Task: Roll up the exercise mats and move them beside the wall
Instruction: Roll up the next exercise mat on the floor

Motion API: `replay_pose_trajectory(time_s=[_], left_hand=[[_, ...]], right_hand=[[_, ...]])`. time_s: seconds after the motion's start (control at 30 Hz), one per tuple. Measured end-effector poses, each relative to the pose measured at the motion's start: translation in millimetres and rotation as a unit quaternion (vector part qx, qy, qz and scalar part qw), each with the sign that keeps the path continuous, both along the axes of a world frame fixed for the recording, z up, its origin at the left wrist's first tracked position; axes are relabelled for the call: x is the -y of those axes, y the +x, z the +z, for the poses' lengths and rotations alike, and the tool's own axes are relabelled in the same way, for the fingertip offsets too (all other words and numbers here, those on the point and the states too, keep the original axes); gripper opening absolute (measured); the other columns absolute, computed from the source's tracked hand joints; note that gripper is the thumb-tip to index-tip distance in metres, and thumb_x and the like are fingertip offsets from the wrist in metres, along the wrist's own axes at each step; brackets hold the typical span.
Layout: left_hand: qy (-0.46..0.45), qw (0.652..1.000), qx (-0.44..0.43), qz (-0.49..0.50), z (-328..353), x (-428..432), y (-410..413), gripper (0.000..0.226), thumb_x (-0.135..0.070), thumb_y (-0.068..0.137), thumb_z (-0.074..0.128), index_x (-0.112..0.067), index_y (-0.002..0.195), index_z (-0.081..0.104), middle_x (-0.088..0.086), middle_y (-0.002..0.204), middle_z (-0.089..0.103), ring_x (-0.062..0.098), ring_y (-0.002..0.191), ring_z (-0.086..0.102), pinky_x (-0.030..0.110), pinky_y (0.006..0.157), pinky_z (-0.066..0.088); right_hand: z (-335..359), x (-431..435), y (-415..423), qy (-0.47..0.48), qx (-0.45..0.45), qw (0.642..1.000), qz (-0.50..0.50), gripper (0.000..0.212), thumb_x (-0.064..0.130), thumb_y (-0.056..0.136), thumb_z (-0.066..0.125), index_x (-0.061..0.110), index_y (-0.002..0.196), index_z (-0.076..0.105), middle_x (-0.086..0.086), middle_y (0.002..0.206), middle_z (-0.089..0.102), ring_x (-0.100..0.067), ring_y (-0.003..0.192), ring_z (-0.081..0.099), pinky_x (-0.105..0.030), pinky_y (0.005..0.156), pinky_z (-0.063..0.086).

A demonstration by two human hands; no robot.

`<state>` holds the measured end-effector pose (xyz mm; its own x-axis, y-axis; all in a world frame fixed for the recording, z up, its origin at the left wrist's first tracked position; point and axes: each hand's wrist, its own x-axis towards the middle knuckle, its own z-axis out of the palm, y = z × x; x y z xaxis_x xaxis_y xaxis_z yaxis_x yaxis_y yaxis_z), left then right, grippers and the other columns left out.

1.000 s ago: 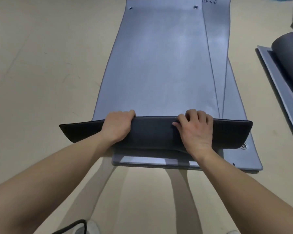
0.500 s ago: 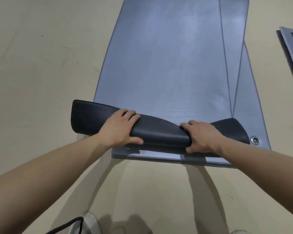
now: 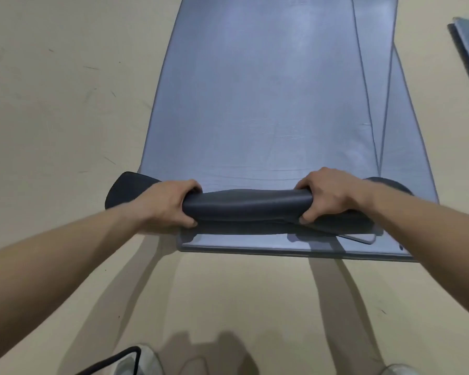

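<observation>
With my 2 hands set wide apart, left hand (image 3: 171, 204) and right hand (image 3: 328, 196) both grip the dark rolled end (image 3: 249, 205) of the top exercise mat (image 3: 268, 90). The fingers wrap over and the thumbs sit beneath, I judge for a tight, even roll. The roll lies on the lower mat (image 3: 255, 246), at its near end.

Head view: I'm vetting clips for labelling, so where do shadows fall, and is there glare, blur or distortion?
Head view: soft arm shadows fall on the floor toward the camera; faint sheen, no hard glare, on the flat mat; its edges bow from the wide lens; left hand and right hand on the roll look sharp.
</observation>
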<state>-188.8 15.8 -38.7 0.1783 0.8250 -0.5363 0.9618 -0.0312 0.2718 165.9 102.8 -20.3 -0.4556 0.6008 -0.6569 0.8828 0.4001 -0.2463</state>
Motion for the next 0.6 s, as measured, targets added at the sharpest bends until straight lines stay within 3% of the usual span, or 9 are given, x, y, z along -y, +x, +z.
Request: replay_pose_trajectory(time_s=[0.1,0.17,0.2,0.3,0.37,0.43,0.5,0.57,0.6], left_hand=[[-0.096,0.993,0.056,0.025,13.8,-21.1,-5.4,0.066,-0.066,0.059,0.090,-0.041,0.113,0.061,-0.018,0.105,0.065,0.006,0.094,0.062,0.023,0.075,0.045],[-0.121,0.989,0.078,0.028,13.7,-25.5,-4.8,0.080,-0.086,0.046,0.080,-0.041,0.109,0.064,-0.019,0.103,0.067,0.006,0.094,0.063,0.021,0.074,0.045],[-0.127,0.988,0.087,0.032,12.1,-24.7,-3.6,0.079,-0.088,0.047,0.079,-0.040,0.108,0.066,-0.018,0.101,0.069,0.007,0.093,0.064,0.021,0.073,0.045],[-0.146,0.984,0.098,0.042,5.6,-27.5,-0.1,0.039,-0.060,0.068,0.087,-0.038,0.096,0.072,-0.016,0.094,0.073,0.009,0.089,0.067,0.022,0.072,0.046],[-0.162,0.981,0.098,0.049,8.4,-32.9,1.8,0.027,-0.054,0.071,0.089,-0.038,0.088,0.075,-0.016,0.088,0.075,0.009,0.087,0.069,0.024,0.074,0.047],[-0.173,0.979,0.092,0.054,12.6,-35.2,2.8,0.028,-0.056,0.070,0.089,-0.038,0.087,0.076,-0.016,0.087,0.076,0.012,0.088,0.070,0.026,0.075,0.048],[-0.138,0.987,0.070,0.047,16.1,-30.6,4.4,0.045,-0.063,0.072,0.083,-0.036,0.107,0.073,-0.012,0.107,0.075,0.018,0.100,0.068,0.030,0.081,0.050],[0.018,0.999,0.000,0.042,16.7,-15.7,5.4,0.078,-0.072,0.080,0.071,-0.031,0.144,0.053,-0.005,0.140,0.061,0.023,0.121,0.061,0.040,0.098,0.050],[0.109,0.992,-0.026,0.049,15.8,-4.7,6.2,0.089,-0.075,0.082,0.065,-0.028,0.154,0.040,0.000,0.147,0.055,0.027,0.127,0.057,0.045,0.104,0.047]], right_hand=[[19.0,-20.4,3.0,-0.129,0.003,0.990,-0.062,0.046,0.053,0.057,0.094,0.028,0.092,0.077,0.009,0.083,0.076,-0.017,0.086,0.071,-0.036,0.084,0.058],[22.5,-16.6,6.8,-0.133,0.007,0.990,-0.053,0.065,0.065,0.053,0.091,0.029,0.105,0.075,0.012,0.092,0.076,-0.014,0.091,0.070,-0.035,0.087,0.056],[19.6,-8.6,7.6,-0.087,0.015,0.996,-0.026,0.078,0.072,0.054,0.087,0.032,0.118,0.069,0.013,0.104,0.074,-0.014,0.097,0.067,-0.036,0.090,0.054],[0.5,40.1,8.0,0.147,0.046,0.986,0.069,0.101,0.079,0.067,0.069,0.033,0.150,0.035,0.006,0.134,0.058,-0.023,0.116,0.058,-0.040,0.099,0.046],[-11.4,65.4,0.0,0.229,0.053,0.969,0.071,0.100,0.079,0.068,0.068,0.031,0.149,0.034,0.002,0.133,0.058,-0.025,0.114,0.059,-0.041,0.097,0.045],[-13.0,67.6,-9.0,0.227,0.045,0.972,0.031,0.085,0.079,0.067,0.070,0.034,0.136,0.046,0.004,0.118,0.062,-0.025,0.102,0.063,-0.038,0.083,0.048],[-4.6,50.2,-13.9,0.204,0.036,0.978,0.025,0.067,0.077,0.070,0.069,0.037,0.120,0.053,0.007,0.104,0.064,-0.022,0.091,0.063,-0.035,0.071,0.046],[9.0,24.3,-17.5,0.161,0.033,0.986,0.031,0.059,0.078,0.066,0.072,0.038,0.105,0.055,0.010,0.091,0.063,-0.022,0.084,0.060,-0.034,0.068,0.043],[15.2,10.8,-20.5,0.131,0.031,0.990,0.027,0.058,0.078,0.062,0.075,0.037,0.099,0.055,0.012,0.085,0.061,-0.021,0.082,0.058,-0.034,0.068,0.043]])
